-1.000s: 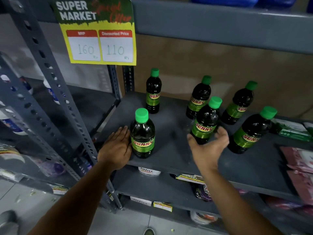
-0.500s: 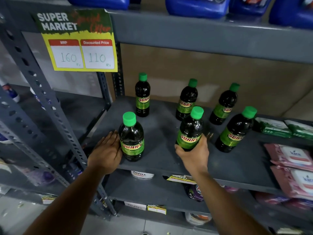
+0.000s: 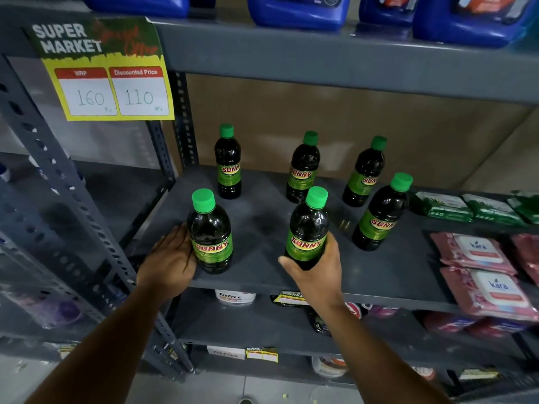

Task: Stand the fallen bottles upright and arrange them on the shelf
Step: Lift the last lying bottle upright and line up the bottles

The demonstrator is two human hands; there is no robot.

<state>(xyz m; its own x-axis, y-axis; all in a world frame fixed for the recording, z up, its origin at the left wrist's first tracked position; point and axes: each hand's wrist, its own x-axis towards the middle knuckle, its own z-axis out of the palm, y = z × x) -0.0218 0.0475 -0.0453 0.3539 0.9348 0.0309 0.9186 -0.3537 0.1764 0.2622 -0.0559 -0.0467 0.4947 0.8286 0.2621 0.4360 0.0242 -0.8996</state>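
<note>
Several dark bottles with green caps and green "SUNNY" labels stand upright on the grey shelf [image 3: 262, 228]. My left hand [image 3: 169, 260] lies flat against the left side of the front-left bottle [image 3: 210, 231], fingers apart. My right hand [image 3: 316, 269] grips the base of the front-middle bottle [image 3: 308, 228]. A front-right bottle [image 3: 382, 212] stands free. Three more stand at the back: left [image 3: 228, 163], middle [image 3: 303, 167], right [image 3: 366, 173].
Pink wipe packs [image 3: 484, 275] and green packs [image 3: 443, 207] lie on the shelf's right part. A price sign [image 3: 113, 94] hangs at the upper left. Blue jugs [image 3: 300, 10] stand on the shelf above. A perforated steel upright [image 3: 67, 193] slants at the left.
My right hand closed around the front-middle bottle and drew it forward towards the shelf's front edge. My left hand stayed beside the front-left bottle. The view tilted upwards.
</note>
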